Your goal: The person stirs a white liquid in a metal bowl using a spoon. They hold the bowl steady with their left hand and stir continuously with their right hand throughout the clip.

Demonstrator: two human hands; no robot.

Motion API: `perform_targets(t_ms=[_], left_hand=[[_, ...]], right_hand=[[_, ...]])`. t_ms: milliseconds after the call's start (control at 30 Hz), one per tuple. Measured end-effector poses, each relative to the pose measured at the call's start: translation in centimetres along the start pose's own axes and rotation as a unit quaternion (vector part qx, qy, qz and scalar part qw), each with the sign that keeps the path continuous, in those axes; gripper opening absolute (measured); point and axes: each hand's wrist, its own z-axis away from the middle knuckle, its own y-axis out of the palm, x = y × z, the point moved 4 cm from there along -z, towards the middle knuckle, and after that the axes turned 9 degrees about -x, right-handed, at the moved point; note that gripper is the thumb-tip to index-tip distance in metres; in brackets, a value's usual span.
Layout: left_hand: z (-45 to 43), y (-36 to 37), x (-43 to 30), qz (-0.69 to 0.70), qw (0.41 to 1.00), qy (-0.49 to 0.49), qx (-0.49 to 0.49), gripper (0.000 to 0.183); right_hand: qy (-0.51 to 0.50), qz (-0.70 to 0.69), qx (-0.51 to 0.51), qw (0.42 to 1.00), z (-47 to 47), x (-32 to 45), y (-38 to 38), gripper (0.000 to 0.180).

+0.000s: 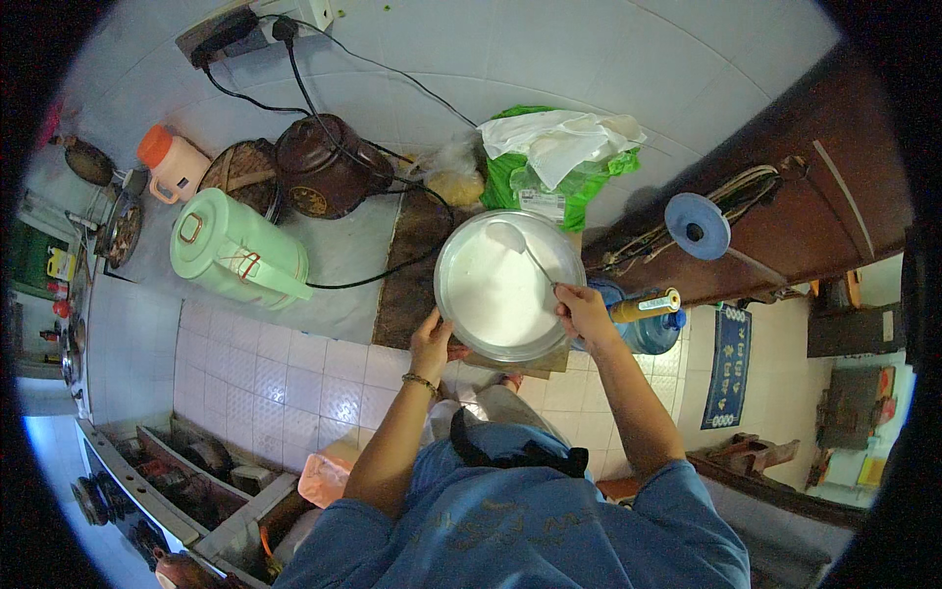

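Observation:
A round metal basin (508, 353) holding a smooth white mixture (500, 294) stands at the edge of the dark wooden board on the counter. My left hand (433, 342) grips the basin's rim at its lower left, with the thumb up against the side. In my right hand (581, 311) is the thin handle of a metal ladle (506, 238), whose bowl lies at the surface of the white mixture, near the far side of the basin. What the fingers under the rim do is partly hidden.
Left on the counter are a pale green lidded jug (243, 250), a brown ceramic pot (324, 166) with a black cord and an orange-lidded jug (173, 166). Behind the basin lies a green plastic bag (504, 180). Large blue water bottles (651, 335) stand to the right.

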Motion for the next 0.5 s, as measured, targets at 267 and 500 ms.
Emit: perform_targets(t_ms=[267,500], left_hand=[[0.5,0.0,-0.5,-0.012,1.000,0.003,0.002,0.043],[0.7,0.2,-0.7,0.004,1.000,-0.005,0.005,0.042]], right_hand=[[0.181,-0.215,0.022,0.960,3.6,-2.8,-2.6,0.024],[-0.354,0.302,-0.046,0.884,8.1,-0.6,-2.0,0.027]])
